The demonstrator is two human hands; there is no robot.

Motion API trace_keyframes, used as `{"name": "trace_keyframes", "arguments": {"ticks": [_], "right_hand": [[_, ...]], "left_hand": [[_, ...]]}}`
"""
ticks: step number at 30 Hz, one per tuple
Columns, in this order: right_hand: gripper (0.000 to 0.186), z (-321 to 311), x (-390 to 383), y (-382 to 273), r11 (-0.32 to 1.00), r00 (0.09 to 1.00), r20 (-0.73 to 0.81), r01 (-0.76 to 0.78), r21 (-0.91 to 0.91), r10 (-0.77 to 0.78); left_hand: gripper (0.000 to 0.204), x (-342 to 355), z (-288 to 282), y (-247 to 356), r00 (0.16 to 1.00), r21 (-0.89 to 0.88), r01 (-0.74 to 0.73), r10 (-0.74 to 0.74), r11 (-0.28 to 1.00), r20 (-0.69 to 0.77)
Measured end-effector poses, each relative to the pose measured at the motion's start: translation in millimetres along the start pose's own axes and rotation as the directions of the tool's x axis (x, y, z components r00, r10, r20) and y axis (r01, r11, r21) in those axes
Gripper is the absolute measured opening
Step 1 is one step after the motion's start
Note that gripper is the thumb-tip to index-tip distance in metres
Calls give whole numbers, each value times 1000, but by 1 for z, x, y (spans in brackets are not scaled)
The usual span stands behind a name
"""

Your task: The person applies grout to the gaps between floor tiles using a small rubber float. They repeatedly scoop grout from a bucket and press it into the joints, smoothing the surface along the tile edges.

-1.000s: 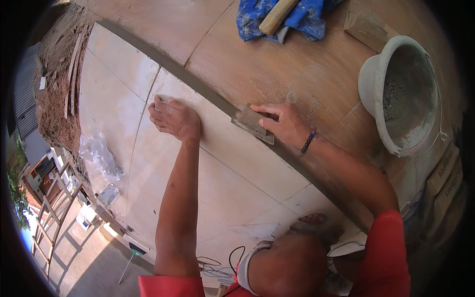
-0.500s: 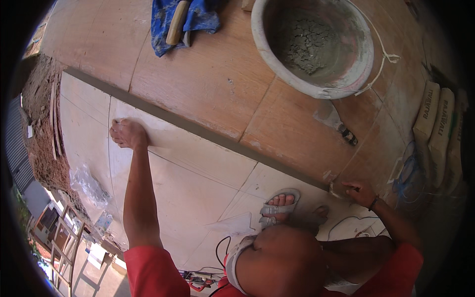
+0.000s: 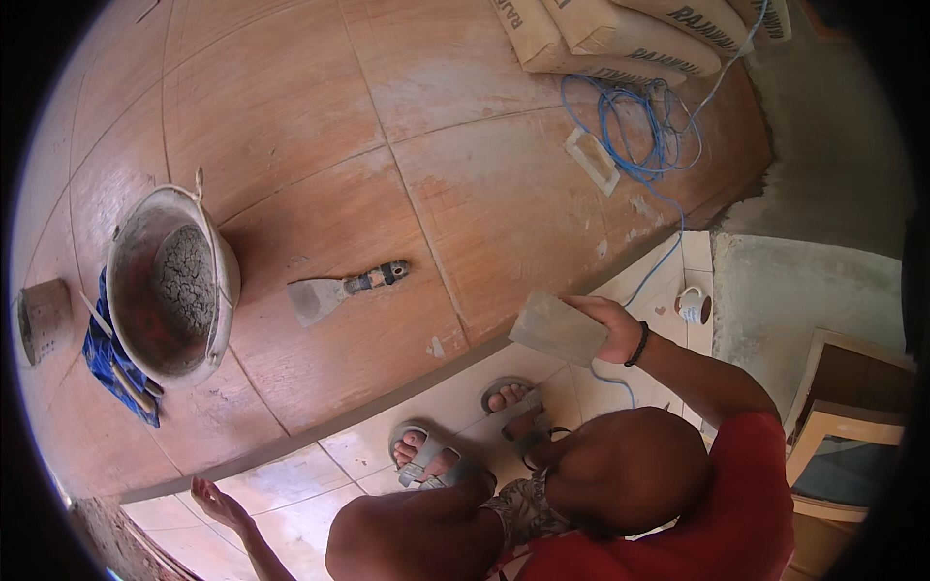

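My right hand (image 3: 608,324) grips a flat, grey rectangular plate (image 3: 559,330) by its right edge. I cannot make out exactly what kind of tool it is. The plate is raised over the step edge (image 3: 436,382), between the brown floor tiles and the pale lower tiles. At the lower left, my left hand (image 3: 218,504) is held near the same edge, its fingers stretched out and nothing in them. A putty knife (image 3: 339,289) with a wide blade and dark handle lies on the brown tiles, to the left of the plate.
A bucket (image 3: 225,281) with dried grey mortar stands at left, beside a blue cloth (image 3: 102,358) and a can (image 3: 45,320). Beyond my right hand are blue cable (image 3: 620,136), filled sacks (image 3: 620,44) and a cup (image 3: 693,306). Wooden frames (image 3: 852,455) lean at right.
My view has swung to the right, bringing the sacks and cable closer. My left hand has left the pale tiles where it leaned. The plate in my right hand now shows its broad face.
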State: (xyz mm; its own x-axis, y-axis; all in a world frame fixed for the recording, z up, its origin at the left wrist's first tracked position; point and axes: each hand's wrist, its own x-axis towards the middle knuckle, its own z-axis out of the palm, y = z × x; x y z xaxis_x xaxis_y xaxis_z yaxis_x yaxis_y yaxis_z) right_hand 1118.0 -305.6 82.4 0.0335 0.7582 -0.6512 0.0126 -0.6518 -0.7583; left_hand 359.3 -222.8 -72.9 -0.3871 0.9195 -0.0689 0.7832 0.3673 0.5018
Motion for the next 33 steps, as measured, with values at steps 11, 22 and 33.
{"name": "trace_keyframes", "arguments": {"ticks": [11, 22, 33], "right_hand": [[49, 61, -17, 1, 34, 959, 61, -53, 998, -278], [44, -10, -52, 37, 337, 998, -15, 33, 941, -58], [25, -184, -48, 198, 883, 328, -877, -194, -427, -352]], "left_hand": [[59, -122, 143, 536, -468, -430, 386, 575, 816, 671], [49, -215, 234, 591, -654, -77, 624, 573, 778, 493], [44, -280, 335, 636, -211, -276, 209, 319, 938, 924]]}}
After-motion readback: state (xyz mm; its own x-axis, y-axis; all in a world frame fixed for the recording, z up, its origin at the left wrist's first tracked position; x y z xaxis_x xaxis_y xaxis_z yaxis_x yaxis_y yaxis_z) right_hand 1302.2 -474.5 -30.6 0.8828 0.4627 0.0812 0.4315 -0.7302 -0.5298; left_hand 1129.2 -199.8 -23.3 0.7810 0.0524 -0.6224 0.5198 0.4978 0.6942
